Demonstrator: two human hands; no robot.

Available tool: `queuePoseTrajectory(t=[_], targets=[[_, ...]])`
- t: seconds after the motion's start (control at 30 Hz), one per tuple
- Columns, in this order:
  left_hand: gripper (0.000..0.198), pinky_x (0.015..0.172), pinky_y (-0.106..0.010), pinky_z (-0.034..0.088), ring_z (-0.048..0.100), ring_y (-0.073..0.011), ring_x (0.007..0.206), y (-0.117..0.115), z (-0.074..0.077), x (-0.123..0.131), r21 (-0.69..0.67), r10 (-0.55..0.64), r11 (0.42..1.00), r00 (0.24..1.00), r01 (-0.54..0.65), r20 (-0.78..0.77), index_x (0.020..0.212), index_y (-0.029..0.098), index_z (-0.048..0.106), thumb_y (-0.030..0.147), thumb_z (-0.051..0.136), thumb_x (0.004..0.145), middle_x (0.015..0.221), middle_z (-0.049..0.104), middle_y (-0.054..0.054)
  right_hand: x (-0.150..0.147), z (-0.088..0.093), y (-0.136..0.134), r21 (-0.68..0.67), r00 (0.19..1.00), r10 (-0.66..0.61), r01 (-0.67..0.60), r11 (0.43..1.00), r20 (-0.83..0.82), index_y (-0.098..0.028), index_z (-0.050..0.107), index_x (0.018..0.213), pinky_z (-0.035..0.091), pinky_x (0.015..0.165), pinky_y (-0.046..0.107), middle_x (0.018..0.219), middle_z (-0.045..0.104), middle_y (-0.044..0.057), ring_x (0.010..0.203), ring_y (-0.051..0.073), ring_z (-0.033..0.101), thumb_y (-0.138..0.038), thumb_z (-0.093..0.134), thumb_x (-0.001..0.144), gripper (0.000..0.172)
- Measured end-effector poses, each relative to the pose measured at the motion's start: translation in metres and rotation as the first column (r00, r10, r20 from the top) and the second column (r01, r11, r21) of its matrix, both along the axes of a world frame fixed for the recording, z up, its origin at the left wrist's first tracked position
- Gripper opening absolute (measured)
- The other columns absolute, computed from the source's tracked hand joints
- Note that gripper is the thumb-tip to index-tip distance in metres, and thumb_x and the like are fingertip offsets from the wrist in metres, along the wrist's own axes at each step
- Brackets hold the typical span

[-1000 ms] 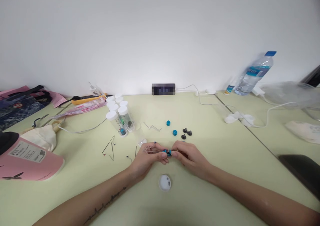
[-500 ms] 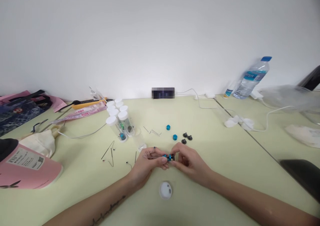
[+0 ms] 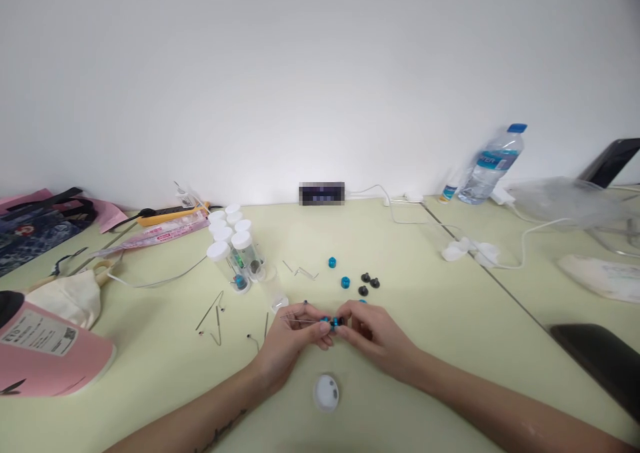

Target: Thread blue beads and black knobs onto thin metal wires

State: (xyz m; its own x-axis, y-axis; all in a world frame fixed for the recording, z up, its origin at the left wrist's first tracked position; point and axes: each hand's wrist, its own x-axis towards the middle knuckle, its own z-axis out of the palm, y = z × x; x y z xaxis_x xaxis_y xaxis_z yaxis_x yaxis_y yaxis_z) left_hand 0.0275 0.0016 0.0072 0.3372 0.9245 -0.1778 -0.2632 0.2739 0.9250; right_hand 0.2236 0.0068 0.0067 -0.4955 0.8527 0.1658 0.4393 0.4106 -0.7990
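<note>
My left hand (image 3: 293, 341) pinches a thin metal wire (image 3: 300, 319) that carries small blue beads (image 3: 326, 321) near its right end. My right hand (image 3: 373, 336) is closed in a pinch on a blue and black bead (image 3: 337, 321) at the wire's tip. Both hands meet just above the pale green table (image 3: 430, 346). Loose blue beads (image 3: 345, 282) and black beads (image 3: 370, 281) lie just beyond my right hand. A white lid (image 3: 325, 392) lies on the table under my wrists.
Clear vials with white caps (image 3: 235, 253) stand at left centre, with bent wires (image 3: 213, 313) near them. A pink pouch (image 3: 45, 353) and bags lie at far left. A water bottle (image 3: 493, 163), white cables and a dark object (image 3: 600, 359) occupy the right.
The view has tilted up a little, so everything sits lower in frame. My hands stay together on the wire and beads, with only small finger shifts.
</note>
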Motion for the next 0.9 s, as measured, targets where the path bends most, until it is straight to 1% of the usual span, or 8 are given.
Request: queuePoseTrajectory(t=[0.17, 0.27, 0.47, 0.63, 0.77, 0.9], targets=[[0.018, 0.061, -0.023, 0.049, 0.062, -0.0124, 0.061, 0.0017, -0.0002, 0.0006, -0.021, -0.011, 1.000, 1.000, 0.012, 0.009, 0.078, 0.011, 0.068, 0.024, 0.076, 0.070, 0.065, 0.069, -0.005, 0.0000, -0.0009, 0.0004, -0.038, 1.000, 0.010, -0.011, 0.999, -0.023, -0.017, 0.055, 0.088, 0.031, 0.049, 0.020, 0.060, 0.047, -0.005, 0.051, 0.009, 0.040, -0.037, 0.049, 0.092, 0.021], [0.018, 0.059, -0.023, 0.049, 0.062, -0.0125, 0.059, 0.0033, -0.0018, 0.0012, -0.034, -0.001, 0.999, 1.000, 0.002, 0.025, 0.076, 0.011, 0.068, 0.024, 0.077, 0.069, 0.065, 0.069, -0.004, -0.0002, 0.0009, 0.0012, -0.073, 0.999, 0.019, -0.022, 0.997, -0.038, -0.017, 0.054, 0.085, 0.031, 0.049, 0.020, 0.060, 0.046, -0.005, 0.052, 0.009, 0.040, -0.037, 0.048, 0.092, 0.022], [0.019, 0.059, -0.024, 0.050, 0.063, -0.0133, 0.059, 0.0045, -0.0030, 0.0024, -0.050, 0.005, 0.999, 0.999, -0.003, 0.039, 0.075, 0.010, 0.067, 0.024, 0.078, 0.068, 0.067, 0.070, -0.005, 0.0003, 0.0051, 0.0044, -0.111, 0.999, 0.035, -0.035, 0.993, -0.005, -0.017, 0.053, 0.082, 0.029, 0.049, 0.021, 0.060, 0.045, -0.004, 0.053, 0.010, 0.038, -0.034, 0.045, 0.093, 0.022], [0.020, 0.059, -0.025, 0.050, 0.063, -0.0138, 0.058, 0.0046, -0.0047, 0.0016, -0.071, -0.008, 0.997, 1.000, 0.010, 0.023, 0.078, 0.011, 0.068, 0.024, 0.079, 0.067, 0.065, 0.069, -0.005, 0.0004, 0.0039, 0.0045, -0.140, 0.998, 0.054, -0.055, 0.989, -0.008, -0.018, 0.050, 0.076, 0.029, 0.048, 0.020, 0.059, 0.045, -0.004, 0.052, 0.010, 0.038, -0.033, 0.047, 0.092, 0.022], [0.021, 0.062, -0.025, 0.050, 0.064, -0.0140, 0.060, 0.0052, -0.0065, -0.0002, -0.086, -0.012, 0.996, 1.000, 0.013, 0.014, 0.081, 0.011, 0.069, 0.023, 0.078, 0.067, 0.066, 0.071, -0.007, 0.0007, 0.0010, 0.0028, -0.158, 0.999, 0.025, -0.030, 0.987, -0.035, -0.019, 0.050, 0.081, 0.030, 0.047, 0.020, 0.058, 0.044, -0.006, 0.050, 0.010, 0.038, -0.034, 0.052, 0.090, 0.017], [0.021, 0.060, -0.026, 0.051, 0.064, -0.0144, 0.058, 0.0056, -0.0075, -0.0012, -0.098, -0.010, 0.995, 1.000, 0.012, 0.023, 0.080, 0.010, 0.070, 0.022, 0.079, 0.065, 0.067, 0.071, -0.007, 0.0021, -0.0002, 0.0017, -0.155, 0.999, 0.027, -0.031, 0.987, -0.032, -0.019, 0.051, 0.083, 0.030, 0.047, 0.020, 0.057, 0.041, -0.006, 0.050, 0.010, 0.038, -0.035, 0.054, 0.089, 0.017]])
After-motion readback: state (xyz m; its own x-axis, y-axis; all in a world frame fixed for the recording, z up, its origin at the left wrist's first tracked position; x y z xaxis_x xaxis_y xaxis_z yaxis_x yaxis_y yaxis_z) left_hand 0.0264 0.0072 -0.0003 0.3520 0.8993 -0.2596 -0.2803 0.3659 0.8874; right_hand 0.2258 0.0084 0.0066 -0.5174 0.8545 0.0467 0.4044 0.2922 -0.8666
